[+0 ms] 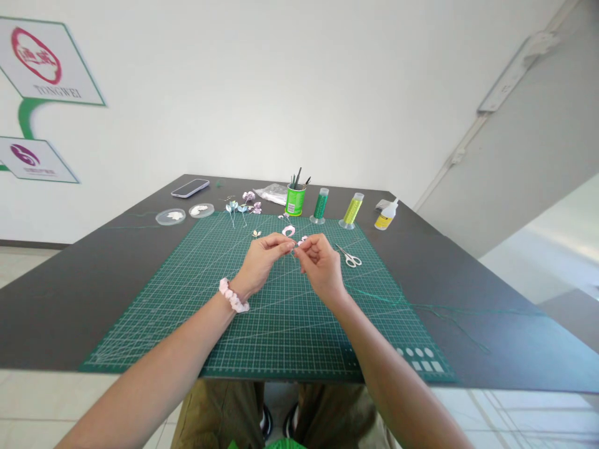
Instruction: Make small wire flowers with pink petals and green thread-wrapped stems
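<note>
My left hand (262, 262), with a pale pink scrunchie (233, 295) at its wrist, pinches a thin stem-like piece above the green cutting mat (196, 299). Close against it, my right hand (322, 265) is also closed in a pinch; what lies between its fingertips is too small to make out. Just behind the fingertips show a pink ring-shaped piece (288, 231) and a small pale pink flower (303, 239), partly hidden by the fingers. Green thread (374, 294) trails over the mat right of my right wrist. White-handled scissors (350, 258) lie to the right.
Behind the mat stand a green can of tools (295, 201), a green thread spool (321, 206), a yellow-green spool (352, 211) and a glue bottle (386, 215). Blue and lilac flowers (242, 207), two shallow dishes (170, 217), a phone (189, 188) and a plastic bag (272, 194) lie left.
</note>
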A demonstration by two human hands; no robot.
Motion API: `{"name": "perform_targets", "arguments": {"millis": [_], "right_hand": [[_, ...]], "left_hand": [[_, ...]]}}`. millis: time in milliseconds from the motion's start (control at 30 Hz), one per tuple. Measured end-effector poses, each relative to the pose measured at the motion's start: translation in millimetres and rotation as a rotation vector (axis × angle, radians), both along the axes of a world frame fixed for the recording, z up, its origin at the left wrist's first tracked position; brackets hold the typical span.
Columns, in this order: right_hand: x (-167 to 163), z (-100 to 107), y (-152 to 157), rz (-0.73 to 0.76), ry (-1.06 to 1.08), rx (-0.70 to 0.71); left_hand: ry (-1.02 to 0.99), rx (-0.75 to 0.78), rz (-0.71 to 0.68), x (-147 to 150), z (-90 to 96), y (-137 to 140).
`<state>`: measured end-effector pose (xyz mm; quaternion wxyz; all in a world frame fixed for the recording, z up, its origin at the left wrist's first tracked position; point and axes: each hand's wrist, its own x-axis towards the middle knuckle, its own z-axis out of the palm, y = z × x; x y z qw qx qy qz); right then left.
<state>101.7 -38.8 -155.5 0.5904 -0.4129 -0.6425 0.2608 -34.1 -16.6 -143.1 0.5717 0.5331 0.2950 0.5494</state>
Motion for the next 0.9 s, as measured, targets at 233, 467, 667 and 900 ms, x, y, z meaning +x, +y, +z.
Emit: {"name": "perform_targets", "arguments": {"millis": [233,467,667,900], "right_hand": [[10.4,15.4,-1.2,0.112,0.051,-0.295],[43.4,32.8,-11.1,0.128,-0.163,-0.485],[60.4,27.8,-17.5,0.092,-0.307,-0.43],[68.5,19.2,-16.8,0.007,-0.258,-0.345]], "left_hand": [[-0.075,-0.081,0.053,-3.3,2.1,3.8],[-0.161,-0.116,0.061,-6.6,2.2,8.5],[-0.206,-0.141,0.038,-8.0,4.2,7.8],[-0.271,-0.174,0.011,-12.0,3.7,11.2]]}}
